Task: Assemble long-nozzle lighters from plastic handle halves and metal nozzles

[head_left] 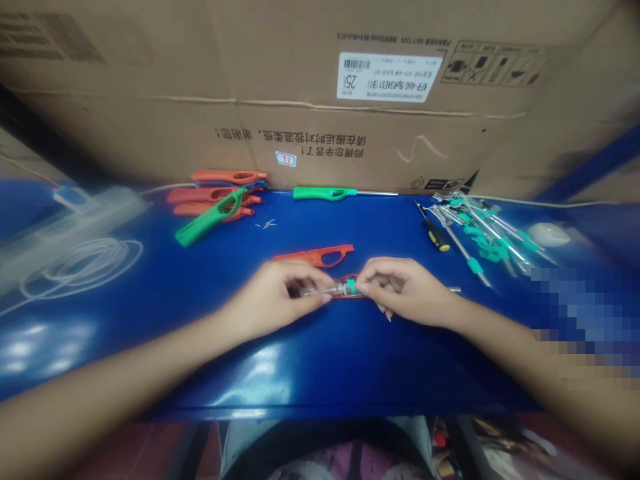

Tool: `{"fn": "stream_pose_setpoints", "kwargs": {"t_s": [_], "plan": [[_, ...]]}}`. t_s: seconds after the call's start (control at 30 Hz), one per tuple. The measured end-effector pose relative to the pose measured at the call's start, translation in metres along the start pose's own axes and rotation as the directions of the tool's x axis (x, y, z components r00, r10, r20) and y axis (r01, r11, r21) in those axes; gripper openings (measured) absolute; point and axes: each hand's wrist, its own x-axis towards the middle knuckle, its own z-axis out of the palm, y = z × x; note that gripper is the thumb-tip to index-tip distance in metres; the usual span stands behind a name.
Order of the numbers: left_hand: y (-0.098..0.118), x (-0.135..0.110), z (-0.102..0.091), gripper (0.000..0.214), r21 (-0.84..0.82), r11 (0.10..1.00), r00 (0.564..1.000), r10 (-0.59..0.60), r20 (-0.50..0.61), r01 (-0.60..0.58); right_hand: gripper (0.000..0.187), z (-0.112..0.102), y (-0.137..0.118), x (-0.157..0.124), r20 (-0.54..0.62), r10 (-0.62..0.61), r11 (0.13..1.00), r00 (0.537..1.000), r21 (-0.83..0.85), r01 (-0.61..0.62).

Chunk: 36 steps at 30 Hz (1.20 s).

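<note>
Both my hands meet low over the blue table, closed on a half-assembled lighter (pixel 345 295) with a red-orange shell half. My left hand (pixel 273 293) pinches its left end, where a clear part with metal shows at the fingertips. With its fingertips, my right hand (pixel 413 291) grips the other end beside a teal piece (pixel 351 286). A thin metal tip (pixel 455 289) sticks out past the right hand. Just beyond the hands lies another orange shell half (pixel 300 256), which neither hand touches. My fingers hide much of the held lighter.
Orange and green lighter shells (pixel 200 229) are piled at back left, near small pins (pixel 269 224). A green lighter (pixel 320 193) lies by the cardboard (pixel 175 133). Right of it are a screwdriver (pixel 437 233) and metal-tube assemblies (pixel 493 233). A coiled white cable (pixel 85 263) and power strip (pixel 113 210) lie left.
</note>
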Motion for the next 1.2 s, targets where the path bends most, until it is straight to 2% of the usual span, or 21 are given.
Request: {"fn": "stream_pose_setpoints", "kwargs": {"t_s": [1.2], "plan": [[-0.0009, -0.0013, 0.0028, 0.02, -0.002, 1.0, 1.0, 0.017, 0.003, -0.017, 0.023, 0.0018, -0.0019, 0.0009, -0.004, -0.018, 0.999, 1.0, -0.033, 0.018]]}}
